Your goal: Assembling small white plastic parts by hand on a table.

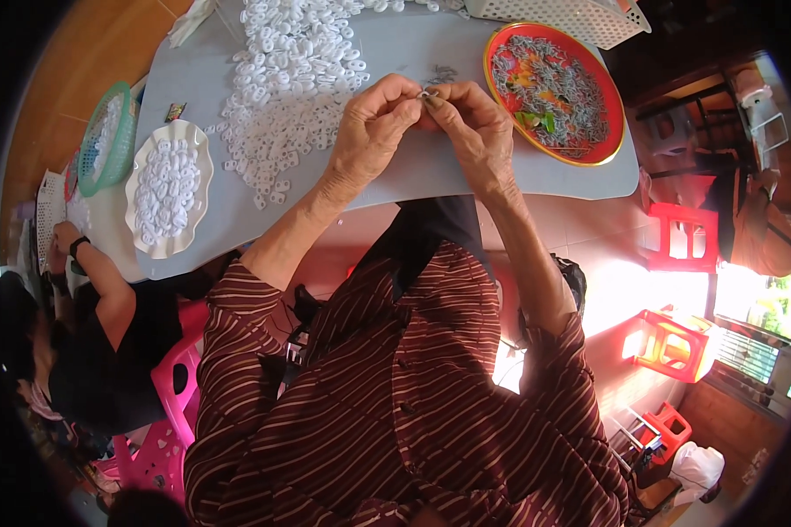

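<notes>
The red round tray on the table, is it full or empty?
Full: the red tray is covered almost rim to rim with small grey metal pieces.

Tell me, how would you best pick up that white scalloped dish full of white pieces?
Probably by the rim of the white scalloped dish, on its two long sides, coming from above with both hands. It is shallow, lies flat on the grey table and is heaped with white plastic pieces, so level lifting at opposite edges should keep them from spilling.

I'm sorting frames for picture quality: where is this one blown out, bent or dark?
Head view: glare washes out the floor by the red stools at right; the grey table edges bow from fisheye; the corners go black; both hands, left hand and right hand, are evenly lit and sharp.
</notes>
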`<state>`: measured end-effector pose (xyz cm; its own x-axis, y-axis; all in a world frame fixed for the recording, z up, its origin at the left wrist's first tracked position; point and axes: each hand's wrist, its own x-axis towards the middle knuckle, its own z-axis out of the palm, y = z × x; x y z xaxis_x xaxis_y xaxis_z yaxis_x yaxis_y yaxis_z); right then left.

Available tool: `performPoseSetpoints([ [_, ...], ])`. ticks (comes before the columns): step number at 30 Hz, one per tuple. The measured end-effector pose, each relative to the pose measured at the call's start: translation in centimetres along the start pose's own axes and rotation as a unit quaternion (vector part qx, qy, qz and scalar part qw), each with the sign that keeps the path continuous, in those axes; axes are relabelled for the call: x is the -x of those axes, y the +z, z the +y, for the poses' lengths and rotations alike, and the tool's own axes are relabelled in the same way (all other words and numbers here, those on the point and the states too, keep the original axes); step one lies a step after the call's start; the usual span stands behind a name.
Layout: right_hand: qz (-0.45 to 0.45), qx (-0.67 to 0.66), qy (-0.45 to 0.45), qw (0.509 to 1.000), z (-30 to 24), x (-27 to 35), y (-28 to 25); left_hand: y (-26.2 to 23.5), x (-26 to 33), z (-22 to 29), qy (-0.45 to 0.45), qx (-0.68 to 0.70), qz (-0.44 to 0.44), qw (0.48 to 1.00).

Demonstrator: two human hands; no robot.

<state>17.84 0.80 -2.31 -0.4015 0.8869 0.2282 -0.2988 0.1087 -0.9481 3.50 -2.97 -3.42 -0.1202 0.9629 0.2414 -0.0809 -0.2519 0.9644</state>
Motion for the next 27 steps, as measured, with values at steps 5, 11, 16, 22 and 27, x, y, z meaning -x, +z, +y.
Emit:
performPoseSetpoints([
  [5, 0.016, 0.003, -0.005, 1.000, 0.9, -0.1, -1.3, -1.9, -3.2, 2.9, 0.119, -0.315, -0.041, 0.941],
  [11, -0.001, -0.025, 0.022, 0.999, 0.1, 0.1, -0.9, -10.2, -11.6, 3.5, 0.200, -0.656, -0.144, 0.713],
  [16, -0.005, -0.025, 0.028, 0.999, 0.0, 0.3, -0.8, -12.4, -12.9, 1.1, 0.240, -0.654, -0.193, 0.691],
  [22, 0.002, -0.024, 0.031, 0.999, -0.1, 0.3, -0.8, -11.0, -12.9, 1.2, 0.219, -0.678, -0.240, 0.659],
  [27, 0.001, -0.014, 0.035, 0.999, -0.1, 0.3, -0.6, -11.8, -14.1, 0.1, 0.272, -0.661, -0.186, 0.674],
])
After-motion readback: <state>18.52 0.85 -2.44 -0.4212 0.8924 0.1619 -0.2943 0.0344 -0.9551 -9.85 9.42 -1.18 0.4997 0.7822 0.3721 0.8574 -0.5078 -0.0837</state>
